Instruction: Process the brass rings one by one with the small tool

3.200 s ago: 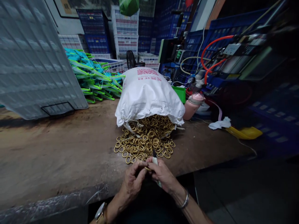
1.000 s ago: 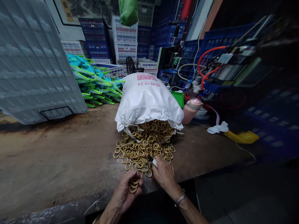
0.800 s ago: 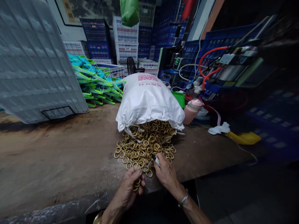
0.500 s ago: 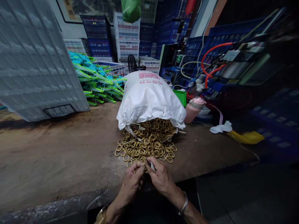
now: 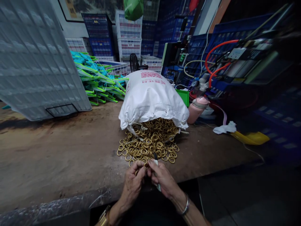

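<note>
My left hand [image 5: 134,180] is closed at the table's front edge, pinching a brass-coloured ring [image 5: 146,164]. Close beside it, my right hand [image 5: 163,177] is closed round a slim tool with a pale handle [image 5: 156,162] and a dark tip pointing away from me; its exact kind is unclear. The fingertips of both hands meet around the ring. Just beyond them, a heap of similar rings [image 5: 143,150] spills from the mouth of a white woven sack [image 5: 155,100] lying on its side.
The brown table [image 5: 77,160] carries a large translucent bin [image 5: 44,62] at left and green-and-blue plastic pieces [image 5: 101,83] behind it. Right of the sack stand a pink bottle [image 5: 197,110], a white cloth [image 5: 225,128], a yellow scoop [image 5: 252,137] and a machine with orange hoses [image 5: 217,47].
My right hand has turned the tool so its dark tip now points away, toward the heap, and its pale handle shows below the palm. The hands remain together; the view has shifted slightly.
</note>
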The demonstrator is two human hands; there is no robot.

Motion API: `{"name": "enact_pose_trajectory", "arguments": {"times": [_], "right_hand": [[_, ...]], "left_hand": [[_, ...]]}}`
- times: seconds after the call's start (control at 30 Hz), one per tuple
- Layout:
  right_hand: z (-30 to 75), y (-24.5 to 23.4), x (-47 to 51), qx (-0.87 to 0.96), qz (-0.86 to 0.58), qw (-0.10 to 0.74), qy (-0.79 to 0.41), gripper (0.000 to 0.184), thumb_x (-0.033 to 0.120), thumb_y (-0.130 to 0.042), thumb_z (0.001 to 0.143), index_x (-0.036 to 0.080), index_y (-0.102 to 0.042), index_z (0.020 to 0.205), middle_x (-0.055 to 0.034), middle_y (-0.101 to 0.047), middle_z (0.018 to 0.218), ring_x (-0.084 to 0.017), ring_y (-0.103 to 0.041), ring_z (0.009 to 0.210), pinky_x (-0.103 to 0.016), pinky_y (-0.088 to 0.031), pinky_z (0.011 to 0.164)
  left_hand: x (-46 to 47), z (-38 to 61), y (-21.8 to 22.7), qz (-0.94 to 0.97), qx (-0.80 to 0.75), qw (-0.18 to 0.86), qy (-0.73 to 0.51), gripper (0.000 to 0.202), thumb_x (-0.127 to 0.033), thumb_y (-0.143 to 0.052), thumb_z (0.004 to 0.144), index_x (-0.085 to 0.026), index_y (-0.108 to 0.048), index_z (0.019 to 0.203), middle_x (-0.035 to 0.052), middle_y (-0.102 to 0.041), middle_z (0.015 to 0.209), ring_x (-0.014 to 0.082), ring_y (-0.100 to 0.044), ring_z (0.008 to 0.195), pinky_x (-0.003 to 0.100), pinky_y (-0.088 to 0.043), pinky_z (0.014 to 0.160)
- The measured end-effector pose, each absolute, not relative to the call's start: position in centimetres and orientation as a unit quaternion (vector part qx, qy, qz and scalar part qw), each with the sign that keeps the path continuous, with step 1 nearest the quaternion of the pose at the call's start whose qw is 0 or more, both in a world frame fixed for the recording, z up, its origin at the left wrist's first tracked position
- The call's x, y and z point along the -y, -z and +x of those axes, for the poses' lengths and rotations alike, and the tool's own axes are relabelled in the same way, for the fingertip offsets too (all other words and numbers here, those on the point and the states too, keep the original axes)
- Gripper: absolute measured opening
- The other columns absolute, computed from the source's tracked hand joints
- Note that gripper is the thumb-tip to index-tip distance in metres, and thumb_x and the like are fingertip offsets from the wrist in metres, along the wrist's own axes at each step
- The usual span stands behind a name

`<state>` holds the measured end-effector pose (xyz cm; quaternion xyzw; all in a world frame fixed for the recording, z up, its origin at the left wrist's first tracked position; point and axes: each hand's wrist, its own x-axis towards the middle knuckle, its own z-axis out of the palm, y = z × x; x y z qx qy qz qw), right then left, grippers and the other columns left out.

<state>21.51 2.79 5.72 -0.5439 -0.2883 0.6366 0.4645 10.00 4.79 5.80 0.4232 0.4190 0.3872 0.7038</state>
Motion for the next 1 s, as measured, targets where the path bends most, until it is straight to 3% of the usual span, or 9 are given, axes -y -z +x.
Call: {"name": "enact_pose_trajectory", "arguments": {"times": [0.13, 0.3, 0.67, 0.83, 0.93, 1.0], "right_hand": [[21.8, -5.6, -3.0, 0.373, -0.587, 0.461, -0.55, 0.03, 0.047, -0.05, 0.076, 0.018, -0.047, 0.069, 0.0068, -0.044, 0.054, -0.004, -0.031, 0.042, -0.018, -0.024, 0.04], [21.9, -6.0, -3.1, 0.491, -0.624, 0.436, -0.425, 0.023, 0.039, -0.05, 0.077, 0.017, -0.054, 0.07, 0.0037, -0.051, 0.058, -0.01, -0.045, 0.057, -0.022, -0.037, 0.057], [22.1, -5.5, -2.9, 0.416, -0.583, 0.459, -0.526, 0.021, 0.038, -0.048, 0.077, 0.018, -0.054, 0.078, 0.0054, -0.045, 0.057, -0.008, -0.041, 0.05, -0.02, -0.031, 0.047], [22.1, -5.4, -2.7, 0.514, -0.643, 0.408, -0.395, 0.02, 0.032, -0.041, 0.081, 0.018, -0.053, 0.072, 0.0038, -0.045, 0.056, -0.01, -0.042, 0.054, -0.021, -0.034, 0.053], [21.9, -5.2, -2.2, 0.609, -0.643, 0.338, -0.319, 0.015, 0.018, -0.038, 0.078, 0.019, -0.052, 0.075, 0.0008, -0.053, 0.063, -0.012, -0.047, 0.059, -0.021, -0.034, 0.057], [21.8, -5.1, -1.9, 0.653, -0.636, 0.294, -0.286, 0.021, 0.008, -0.036, 0.071, 0.02, -0.052, 0.079, -0.0003, -0.057, 0.066, -0.013, -0.05, 0.061, -0.021, -0.034, 0.058]], "left_hand": [[-4.8, 9.6, -6.3, 0.435, -0.42, 0.718, -0.344, 0.028, -0.043, -0.06, 0.073, -0.016, -0.055, 0.073, -0.0046, -0.048, 0.055, 0.0042, -0.032, 0.041, 0.017, -0.025, 0.041], [-5.0, 9.3, -6.1, 0.449, -0.429, 0.714, -0.323, 0.035, -0.05, -0.057, 0.073, -0.017, -0.049, 0.066, -0.0058, -0.043, 0.052, 0.0039, -0.032, 0.04, 0.017, -0.024, 0.038], [-4.6, 8.9, -4.8, 0.384, -0.372, 0.776, -0.336, 0.03, -0.047, -0.055, 0.076, -0.017, -0.049, 0.073, -0.0057, -0.048, 0.057, 0.0028, -0.033, 0.039, 0.014, -0.021, 0.036], [-4.6, 9.0, -5.2, 0.379, -0.375, 0.772, -0.347, 0.03, -0.047, -0.057, 0.075, -0.018, -0.049, 0.074, -0.0057, -0.048, 0.057, 0.0034, -0.032, 0.039, 0.015, -0.02, 0.036], [-4.8, 9.0, -5.6, 0.393, -0.377, 0.757, -0.362, 0.033, -0.049, -0.058, 0.073, -0.018, -0.047, 0.074, -0.0062, -0.046, 0.056, 0.0037, -0.031, 0.039, 0.016, -0.02, 0.036], [-4.9, 9.0, -5.7, 0.41, -0.374, 0.747, -0.366, 0.034, -0.051, -0.058, 0.072, -0.018, -0.047, 0.074, -0.0069, -0.043, 0.054, 0.0039, -0.029, 0.04, 0.016, -0.02, 0.037]]}}
